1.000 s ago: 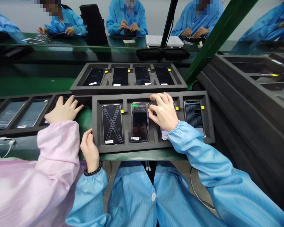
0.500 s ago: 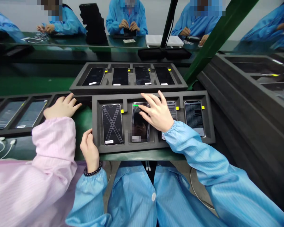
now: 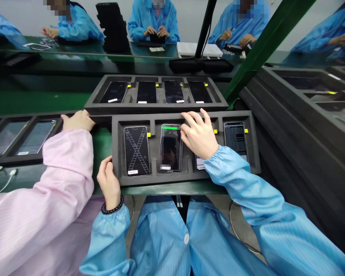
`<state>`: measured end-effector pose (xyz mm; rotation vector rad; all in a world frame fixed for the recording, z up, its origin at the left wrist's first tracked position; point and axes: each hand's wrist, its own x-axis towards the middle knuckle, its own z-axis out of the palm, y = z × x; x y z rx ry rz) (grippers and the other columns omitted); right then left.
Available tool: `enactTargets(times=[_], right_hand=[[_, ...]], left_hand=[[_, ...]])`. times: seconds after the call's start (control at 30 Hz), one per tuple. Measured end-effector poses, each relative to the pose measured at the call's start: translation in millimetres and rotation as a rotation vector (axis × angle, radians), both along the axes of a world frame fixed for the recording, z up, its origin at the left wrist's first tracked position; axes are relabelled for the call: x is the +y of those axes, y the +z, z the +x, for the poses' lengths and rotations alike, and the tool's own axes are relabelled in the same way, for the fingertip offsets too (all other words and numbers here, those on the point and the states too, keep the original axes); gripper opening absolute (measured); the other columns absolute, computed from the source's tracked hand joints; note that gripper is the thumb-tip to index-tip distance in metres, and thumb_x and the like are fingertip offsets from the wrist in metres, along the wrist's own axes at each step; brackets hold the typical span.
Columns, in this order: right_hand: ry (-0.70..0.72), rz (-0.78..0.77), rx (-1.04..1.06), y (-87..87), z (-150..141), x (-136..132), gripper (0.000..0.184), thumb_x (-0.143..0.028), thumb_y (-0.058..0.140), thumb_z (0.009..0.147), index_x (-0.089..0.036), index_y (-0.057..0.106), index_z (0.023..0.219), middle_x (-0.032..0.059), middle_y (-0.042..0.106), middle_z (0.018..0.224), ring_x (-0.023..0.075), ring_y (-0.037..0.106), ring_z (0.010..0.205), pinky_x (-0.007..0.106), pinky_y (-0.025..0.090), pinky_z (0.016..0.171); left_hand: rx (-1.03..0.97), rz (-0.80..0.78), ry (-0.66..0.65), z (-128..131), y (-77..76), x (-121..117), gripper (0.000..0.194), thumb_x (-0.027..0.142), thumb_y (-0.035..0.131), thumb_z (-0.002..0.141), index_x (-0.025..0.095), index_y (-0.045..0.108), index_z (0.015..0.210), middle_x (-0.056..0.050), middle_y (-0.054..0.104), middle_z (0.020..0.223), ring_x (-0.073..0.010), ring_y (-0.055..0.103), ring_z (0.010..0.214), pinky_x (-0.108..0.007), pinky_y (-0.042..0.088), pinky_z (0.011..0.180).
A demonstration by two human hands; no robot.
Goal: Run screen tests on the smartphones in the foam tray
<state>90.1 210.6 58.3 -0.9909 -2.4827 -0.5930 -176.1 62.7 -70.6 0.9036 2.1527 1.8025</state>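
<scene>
A dark foam tray (image 3: 186,178) with several phones lies at the green bench's near edge. My left hand (image 3: 109,183) grips its front left corner, thumb on top. My right hand (image 3: 199,135) hovers over the third phone (image 3: 200,162) with fingers spread and slightly bent, fingertips near the top of the second phone (image 3: 170,148), which shows a green bar. The first phone (image 3: 136,150) displays a crossed test pattern. The fourth phone (image 3: 236,139) shows lines of text.
A second tray (image 3: 156,107) of dark phones lies just behind. A co-worker's hand (image 3: 78,120) in a pink sleeve rests on the left tray (image 3: 20,157). More trays stack at the right (image 3: 301,99). Several people in blue coats work across the bench. White earphones (image 3: 1,172) lie at left.
My right hand moved from over the second phone back to the right, above the third. The co-worker's hand slid back and curled at the left tray's far edge.
</scene>
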Motion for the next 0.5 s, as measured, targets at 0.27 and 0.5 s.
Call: enactTargets(times=[0.27, 0.5], right_hand=[[-0.021, 0.005, 0.112, 1.4, 13, 3, 0.024, -0.02, 0.051, 0.095, -0.019, 0.075, 0.099, 0.0111, 0.062, 0.139, 0.0298, 0.055, 0.126, 0.055, 0.04, 0.113], [-0.026, -0.147, 0.051, -1.3, -8, -3, 0.027, -0.015, 0.049, 0.093, -0.011, 0.074, 0.1, 0.0128, 0.06, 0.143, 0.0303, 0.053, 0.128, 0.054, 0.036, 0.116]], left_hand=[[0.002, 0.002, 0.004, 2, 1.4, 0, 0.025, 0.032, 0.047, 0.091, 0.026, 0.068, 0.103, 0.0, 0.071, 0.108, -0.0244, 0.063, 0.11, -0.05, 0.047, 0.108], [-0.025, -0.007, 0.007, 2, 2.1, 0, 0.03, 0.036, 0.047, 0.09, 0.021, 0.069, 0.105, -0.004, 0.069, 0.113, -0.025, 0.061, 0.114, -0.048, 0.043, 0.112]])
